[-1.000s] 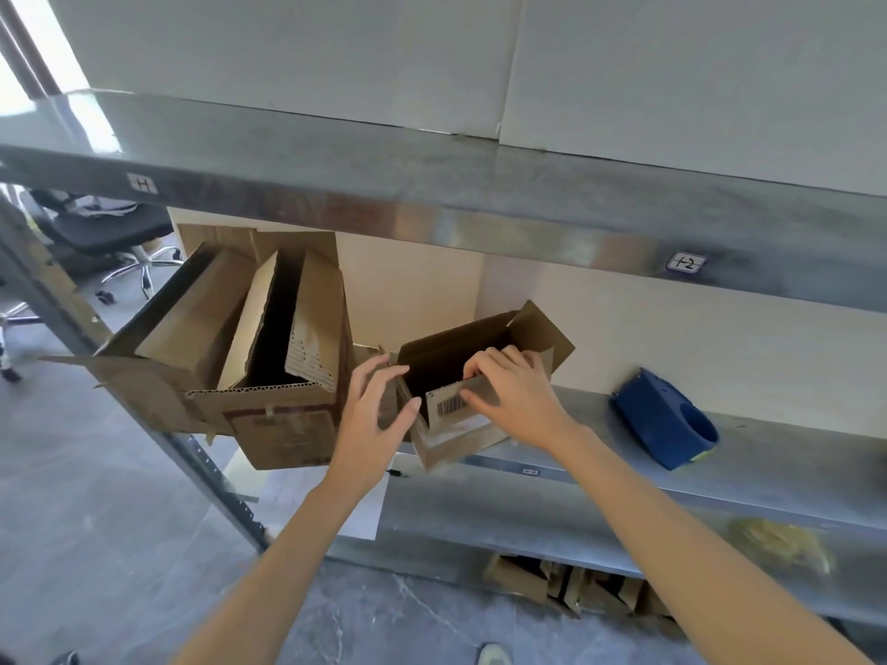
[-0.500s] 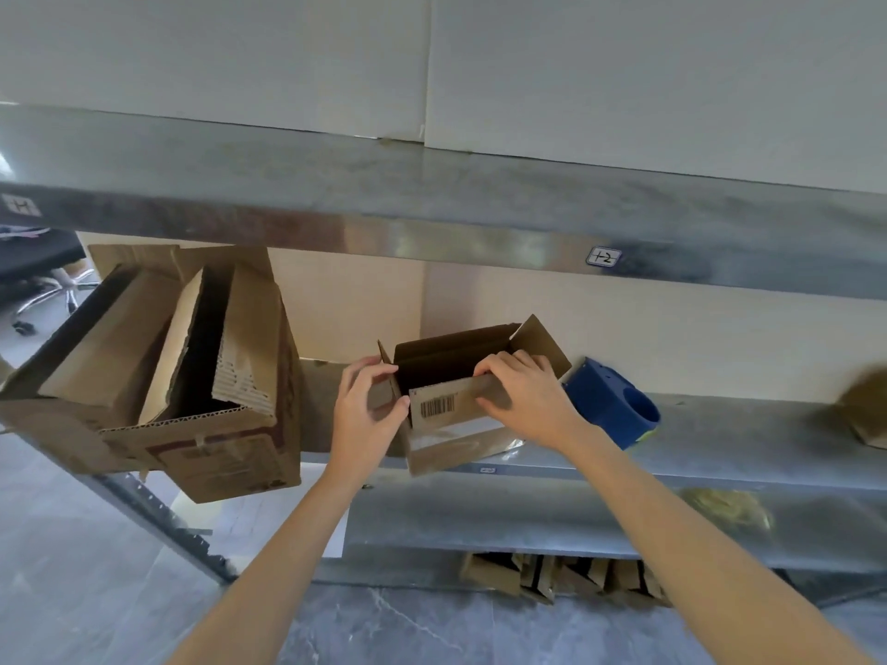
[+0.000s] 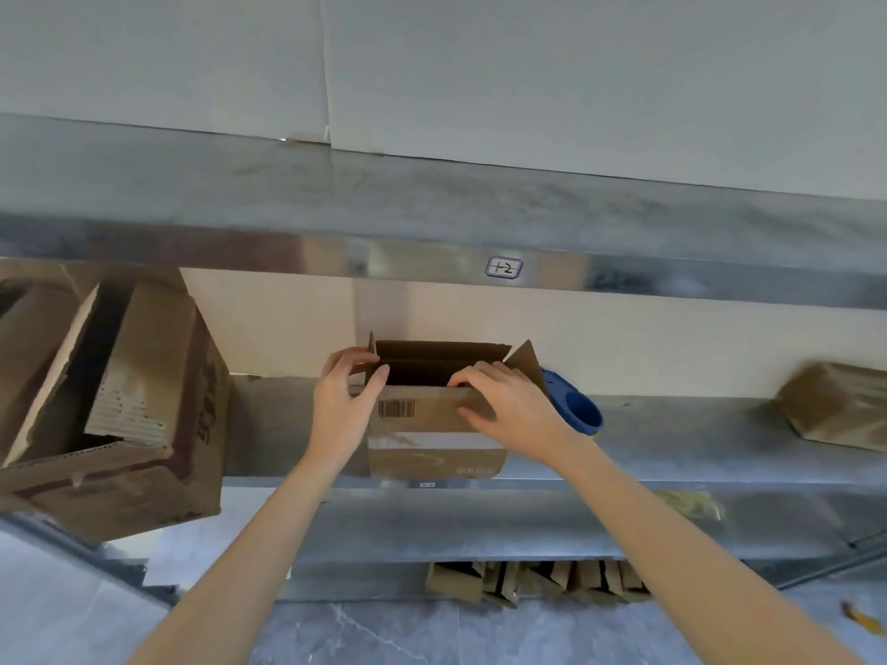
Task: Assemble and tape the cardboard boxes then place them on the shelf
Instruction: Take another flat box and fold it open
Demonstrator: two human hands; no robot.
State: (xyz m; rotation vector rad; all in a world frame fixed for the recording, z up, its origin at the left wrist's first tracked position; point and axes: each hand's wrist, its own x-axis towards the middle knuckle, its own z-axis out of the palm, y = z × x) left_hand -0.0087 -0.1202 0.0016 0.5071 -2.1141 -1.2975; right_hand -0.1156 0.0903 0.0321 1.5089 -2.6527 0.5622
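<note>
Set on the shelf (image 3: 696,434) between the hands, the cardboard box (image 3: 434,424) is pinched at its left flap by the left hand (image 3: 343,410) and gripped at its front flap by the right hand (image 3: 509,405). The open top is judged not yet taped.

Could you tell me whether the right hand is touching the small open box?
Touching. The head view shows the right hand pinching the small open box by its front flap.

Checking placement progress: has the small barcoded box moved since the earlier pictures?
Yes. The small box shifted right, closing its gap to the blue tape dispenser.
</note>
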